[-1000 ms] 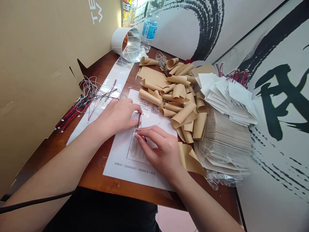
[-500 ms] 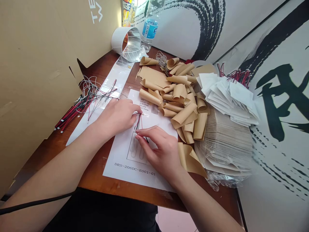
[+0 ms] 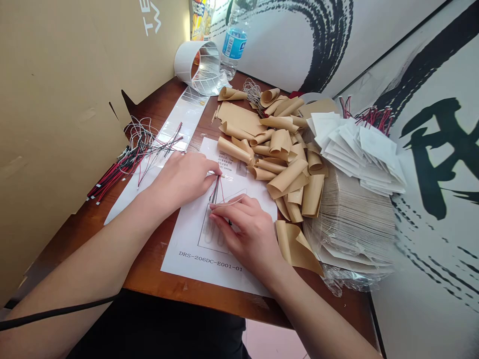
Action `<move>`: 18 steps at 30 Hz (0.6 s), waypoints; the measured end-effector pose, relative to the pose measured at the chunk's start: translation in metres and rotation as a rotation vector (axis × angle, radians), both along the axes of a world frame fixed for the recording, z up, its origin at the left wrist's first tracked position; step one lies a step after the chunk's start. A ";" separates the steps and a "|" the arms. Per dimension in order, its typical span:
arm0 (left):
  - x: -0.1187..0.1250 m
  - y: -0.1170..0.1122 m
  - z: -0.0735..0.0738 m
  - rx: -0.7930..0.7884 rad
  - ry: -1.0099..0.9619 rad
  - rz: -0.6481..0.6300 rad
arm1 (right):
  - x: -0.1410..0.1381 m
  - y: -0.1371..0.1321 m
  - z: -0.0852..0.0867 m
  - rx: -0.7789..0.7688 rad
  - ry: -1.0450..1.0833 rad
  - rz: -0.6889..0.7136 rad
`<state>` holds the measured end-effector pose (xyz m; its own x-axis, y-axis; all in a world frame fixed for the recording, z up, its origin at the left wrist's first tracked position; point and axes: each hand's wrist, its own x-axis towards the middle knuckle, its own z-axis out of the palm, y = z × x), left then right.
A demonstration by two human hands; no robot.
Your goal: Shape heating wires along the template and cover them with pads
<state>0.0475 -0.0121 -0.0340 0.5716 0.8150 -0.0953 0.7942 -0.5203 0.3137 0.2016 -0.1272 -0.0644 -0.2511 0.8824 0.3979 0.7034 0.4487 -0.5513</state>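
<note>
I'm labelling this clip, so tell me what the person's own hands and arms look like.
The left hand and right hand are bare, with no gloves, rings or watch visible. No sleeves show on the left forearm or right forearm. A black cord crosses the left forearm.

A left hand (image 3: 187, 177) plus a right hand (image 3: 249, 227) makes two mid-frame; one lettered sheet (image 3: 183, 237), one blue-labelled bottle (image 3: 234, 45) and one white roll (image 3: 182, 62) up top, three wire bunches (image 3: 108, 180), and centre right, over a dozen brown paper rolls (image 3: 286, 180), too overlapped to count
</note>
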 end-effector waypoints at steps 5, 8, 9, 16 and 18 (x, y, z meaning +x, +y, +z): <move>-0.001 -0.001 0.000 -0.011 -0.017 0.013 | 0.001 0.000 -0.003 0.003 -0.012 0.000; 0.000 -0.001 -0.002 -0.013 -0.035 0.017 | 0.002 0.000 -0.004 0.030 -0.013 0.015; 0.000 -0.001 -0.002 -0.013 -0.039 0.018 | 0.002 0.000 -0.004 0.035 -0.021 0.022; -0.001 0.001 -0.007 -0.019 -0.074 0.023 | -0.006 -0.005 -0.004 0.027 -0.086 0.047; -0.002 0.001 -0.008 -0.024 -0.086 0.019 | -0.006 -0.006 0.000 0.041 -0.035 0.035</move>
<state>0.0459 -0.0109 -0.0420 0.5626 0.8241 -0.0662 0.7737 -0.4966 0.3935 0.1956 -0.1328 -0.0643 -0.2965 0.8559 0.4237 0.7054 0.4954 -0.5070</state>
